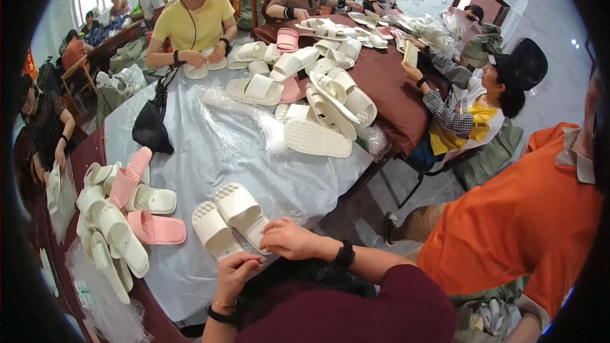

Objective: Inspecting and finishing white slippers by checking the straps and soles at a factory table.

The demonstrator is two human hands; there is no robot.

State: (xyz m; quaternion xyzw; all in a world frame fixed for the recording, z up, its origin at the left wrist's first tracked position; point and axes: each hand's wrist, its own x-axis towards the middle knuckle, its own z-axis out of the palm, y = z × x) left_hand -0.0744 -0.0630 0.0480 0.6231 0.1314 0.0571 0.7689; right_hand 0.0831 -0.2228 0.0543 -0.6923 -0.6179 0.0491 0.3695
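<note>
A pair of cream slide slippers lies side by side on the white plastic sheet before me, the left slipper (214, 228) and the right slipper (241, 208), their dimpled ends pointing away. My left hand (234, 274) is closed in a pinch just below the near end of the left slipper. At the near end of the right slipper is my right hand (289, 239), its fingers curled together. Fingertips of both hands come close to each other there. Whatever they pinch is too small or hidden to make out.
A pile of cream and pink slippers (114, 225) lies to the left, a larger pile (318, 128) farther ahead. Clear plastic ties (232, 114) and a black pouch (154, 117) rest on the sheet (190, 168). A person in orange (508, 209) stands close on the right; others sit around.
</note>
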